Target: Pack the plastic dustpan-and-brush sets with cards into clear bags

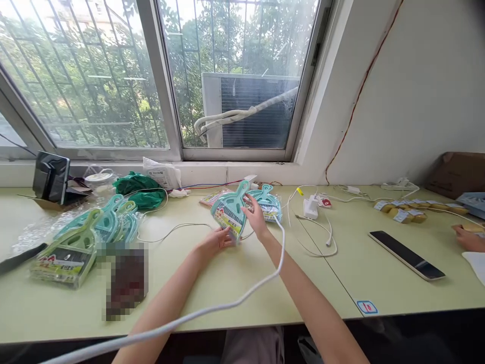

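Note:
A teal mini dustpan and brush set (229,211) with a printed label is held tilted above the table, its handle pointing up and away. My left hand (217,240) grips its bottom edge, fingers partly hidden beneath it. Along the right side near the handle, my right hand (255,217) is closed on the same set. Just behind my right hand lie more teal dustpan sets (271,211) in clear wrap. To the left is a pile of wrapped teal dustpan sets (113,225), with a green dustpan set (64,263) in front.
A white cable (227,306) crosses in front of my arms. At left are a green plastic bag (139,189), a tablet on a stand (51,177) and a pixelated patch. To the right lie a charger (310,207), a phone (406,255), yellowish packs (407,215) and another person's hand (468,237).

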The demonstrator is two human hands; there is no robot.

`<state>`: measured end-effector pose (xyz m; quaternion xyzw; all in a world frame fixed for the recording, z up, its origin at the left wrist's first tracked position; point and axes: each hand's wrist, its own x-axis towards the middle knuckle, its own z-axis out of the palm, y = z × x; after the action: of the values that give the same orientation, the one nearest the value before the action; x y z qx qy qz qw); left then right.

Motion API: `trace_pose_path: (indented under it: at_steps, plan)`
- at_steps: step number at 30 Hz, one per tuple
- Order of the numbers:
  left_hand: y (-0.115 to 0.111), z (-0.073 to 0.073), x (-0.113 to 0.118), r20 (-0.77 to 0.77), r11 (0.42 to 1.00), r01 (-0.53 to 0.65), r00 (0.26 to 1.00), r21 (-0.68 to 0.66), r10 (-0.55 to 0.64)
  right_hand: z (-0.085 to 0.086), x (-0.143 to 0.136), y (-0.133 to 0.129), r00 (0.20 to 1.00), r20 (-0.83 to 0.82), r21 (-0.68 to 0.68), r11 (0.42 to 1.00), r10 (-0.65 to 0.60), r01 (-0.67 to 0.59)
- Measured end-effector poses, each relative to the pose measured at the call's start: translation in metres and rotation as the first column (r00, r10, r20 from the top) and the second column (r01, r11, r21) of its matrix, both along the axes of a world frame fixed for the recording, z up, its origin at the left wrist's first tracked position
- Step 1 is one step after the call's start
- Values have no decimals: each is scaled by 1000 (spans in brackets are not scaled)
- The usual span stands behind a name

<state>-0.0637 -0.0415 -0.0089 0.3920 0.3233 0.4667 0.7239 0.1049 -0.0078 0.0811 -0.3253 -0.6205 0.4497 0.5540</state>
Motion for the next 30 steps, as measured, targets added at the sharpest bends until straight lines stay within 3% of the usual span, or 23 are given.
trace_pose_path:
  at_steps: [5,10,12,17,21,23,26,28,30]
  plan:
    - [-6,10,12,77,998,57,995,34,-59,21,-19,0,1000,14,158,987,-6,4]
    - [1,11,10,188,970,-241,955,45,229,20,-18,-2,994,-47,176,979,-100,107]
    - [4,7,7,208,955,-295,935,7,287,17,-16,-4,993,-41,182,977,-109,115]
    - [1,-2,17,215,982,-191,958,-15,189,12,-15,-13,992,107,257,966,-68,39]
    - [-3,2,27,190,992,-119,976,40,110,22,-9,-10,991,134,295,954,18,-57]
    - [-1,5,27,126,968,-242,964,64,232,30,-1,-5,991,121,287,954,54,-87]
    - [5,9,17,0,856,-501,863,128,505,37,13,0,992,94,262,959,83,-105]
    - [10,10,7,-62,835,-523,840,171,539,32,20,2,990,95,215,969,102,-120]
    - [13,10,-1,-132,865,-448,866,227,483,20,25,4,986,123,149,980,111,-129]
